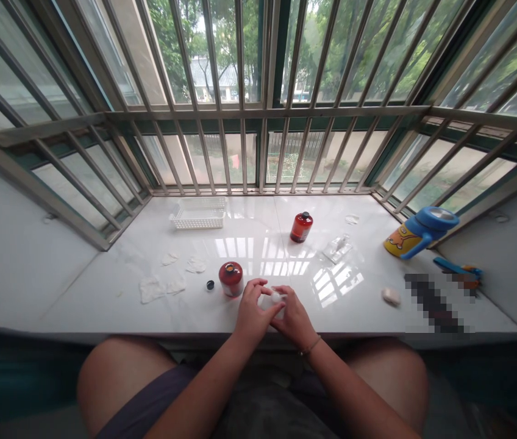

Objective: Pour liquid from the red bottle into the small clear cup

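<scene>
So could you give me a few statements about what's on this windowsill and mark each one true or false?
1. Both hands, the left hand and the right hand, meet on a small white object. True.
2. The red bottle nearest the hands has its cap on. False: it is open, with a small black cap lying beside it.
3. A second red bottle stands capped farther back. True.
4. The white basket is full of bottles. False: it looks empty.
5. The blue and yellow jug stands upright. False: it lies tilted.
</scene>
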Tool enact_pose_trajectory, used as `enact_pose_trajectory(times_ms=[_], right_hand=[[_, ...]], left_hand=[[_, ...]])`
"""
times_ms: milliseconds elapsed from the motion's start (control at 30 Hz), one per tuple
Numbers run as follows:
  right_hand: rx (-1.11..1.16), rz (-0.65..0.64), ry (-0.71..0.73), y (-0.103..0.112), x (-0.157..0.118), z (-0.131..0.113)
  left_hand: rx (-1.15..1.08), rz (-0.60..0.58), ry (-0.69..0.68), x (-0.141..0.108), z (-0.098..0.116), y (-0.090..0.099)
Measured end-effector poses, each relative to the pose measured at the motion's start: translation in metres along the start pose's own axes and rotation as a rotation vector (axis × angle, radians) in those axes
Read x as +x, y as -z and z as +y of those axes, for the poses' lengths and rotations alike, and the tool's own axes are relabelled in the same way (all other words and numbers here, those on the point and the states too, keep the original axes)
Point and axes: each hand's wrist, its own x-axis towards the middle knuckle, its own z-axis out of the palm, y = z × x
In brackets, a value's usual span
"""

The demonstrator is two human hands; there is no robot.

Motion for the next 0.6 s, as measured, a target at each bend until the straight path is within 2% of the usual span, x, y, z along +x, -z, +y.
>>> enact_pose_trajectory(times_ms=[167, 400, 533, 600], right_hand=[[0.011, -0.005, -0.006, 0.001, 0.001, -0.002], [0.013, 0.002, -0.003, -0.001, 0.0, -0.002], [0.002, 0.009, 0.003, -0.002, -0.001, 0.001], [0.0, 0.008, 0.008, -0.002, -0.001, 0.001]], left_hand=[[0.023, 0.023, -0.041, 0.003, 0.002, -0.001], [-0.009, -0.168, -0.025, 0.001, -0.001, 0.007], [-0.032, -0.092, 0.008, 0.001, -0.002, 0.009], [-0.041, -0.09, 0.016, 0.001, -0.003, 0.008]])
